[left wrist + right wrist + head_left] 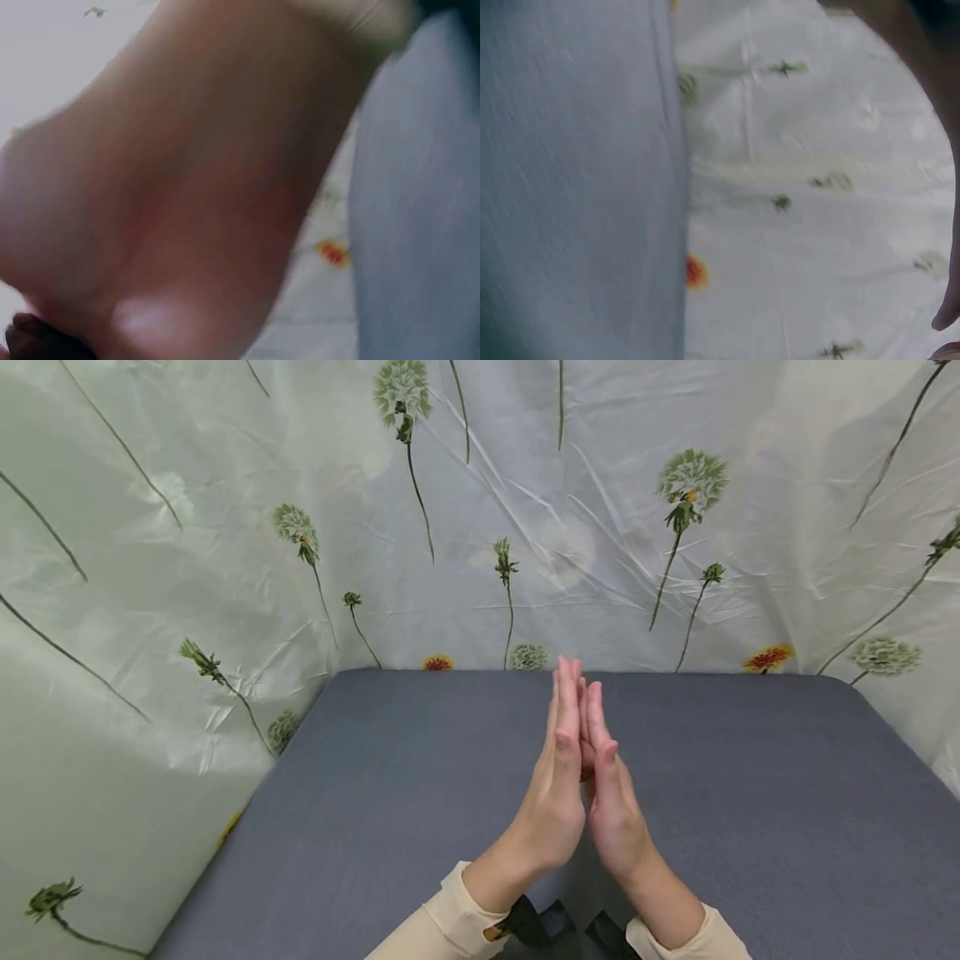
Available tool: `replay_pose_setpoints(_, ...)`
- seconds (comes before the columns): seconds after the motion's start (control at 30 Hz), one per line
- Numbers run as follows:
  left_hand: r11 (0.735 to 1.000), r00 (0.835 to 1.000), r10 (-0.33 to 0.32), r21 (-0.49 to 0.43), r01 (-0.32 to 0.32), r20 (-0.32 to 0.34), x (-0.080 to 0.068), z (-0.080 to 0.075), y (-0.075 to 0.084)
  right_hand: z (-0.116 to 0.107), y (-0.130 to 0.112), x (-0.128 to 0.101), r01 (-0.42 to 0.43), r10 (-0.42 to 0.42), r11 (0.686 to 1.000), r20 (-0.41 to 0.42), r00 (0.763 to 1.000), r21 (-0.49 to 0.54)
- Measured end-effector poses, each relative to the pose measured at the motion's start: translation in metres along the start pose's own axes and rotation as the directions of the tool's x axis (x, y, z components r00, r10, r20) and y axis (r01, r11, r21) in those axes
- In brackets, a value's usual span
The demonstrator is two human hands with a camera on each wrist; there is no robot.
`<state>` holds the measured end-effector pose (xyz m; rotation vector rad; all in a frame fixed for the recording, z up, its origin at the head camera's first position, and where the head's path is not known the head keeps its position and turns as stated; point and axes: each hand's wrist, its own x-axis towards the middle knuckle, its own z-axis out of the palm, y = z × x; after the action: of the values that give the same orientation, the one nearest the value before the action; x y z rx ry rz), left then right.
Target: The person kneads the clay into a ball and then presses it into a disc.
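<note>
Above the grey table (750, 827), left hand (551, 793) presses flat against right hand (617, 806)

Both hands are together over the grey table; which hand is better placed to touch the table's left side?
Left, probably. The left hand and right hand press flat together, fingers straight, above the grey cloth-covered table; the left already lies on that side.

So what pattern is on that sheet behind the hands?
Pale sheet printed with green dandelion heads and red-orange flowers; head view shows it best.

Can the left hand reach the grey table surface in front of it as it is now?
Probably yes. The left hand is pressed flat against the right hand, holding nothing, above the grey table; nothing lies between.
</note>
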<state>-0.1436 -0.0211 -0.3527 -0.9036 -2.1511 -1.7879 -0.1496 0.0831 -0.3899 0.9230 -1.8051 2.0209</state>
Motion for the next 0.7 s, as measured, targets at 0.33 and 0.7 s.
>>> replay_pose_setpoints(0.33, 0.964, 0.982, -0.151, -0.236, 0.121, -0.114, 0.019, -0.036, -0.017, 0.033, 0.002, -0.017, -0.006, 0.011, 0.996, 0.058, 0.998, -0.092)
replay_pose_setpoints(0.7, 0.915, 0.968, -0.25, -0.327, 0.236, -0.002, 0.019, -0.024, -0.037, 0.025, 0.002, -0.013, 0.084, -0.088, 0.974, -0.008, 0.996, -0.212)
